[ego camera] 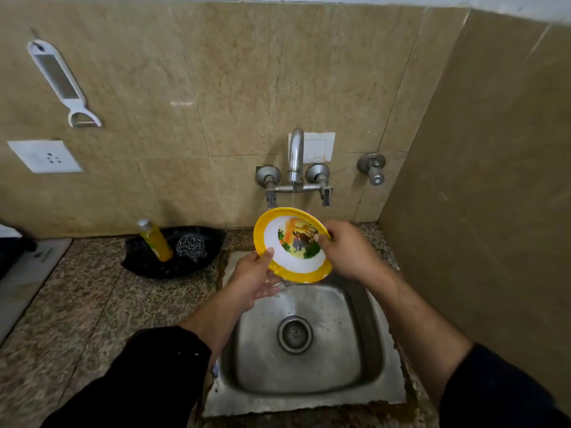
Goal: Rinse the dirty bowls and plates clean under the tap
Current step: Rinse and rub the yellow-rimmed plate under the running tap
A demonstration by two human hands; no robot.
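Observation:
A yellow-rimmed plate [289, 251] with a white centre and a colourful picture is held tilted above the steel sink [364, 375], just below the tap [295, 159]. Water runs from the tap and drips off the plate's lower edge into the basin. My left hand [251, 281] grips the plate's lower left rim, thumb on top. My right hand [347, 248] grips the upper right rim, with its fingers reaching onto the plate's face.
A black tray [145, 264] on the granite counter left of the sink holds a yellow soap bottle [156, 240] and a steel scrubber [191, 247]. A grater-peeler [61, 81] and a socket [46, 156] are on the wall. A tiled side wall stands close on the right.

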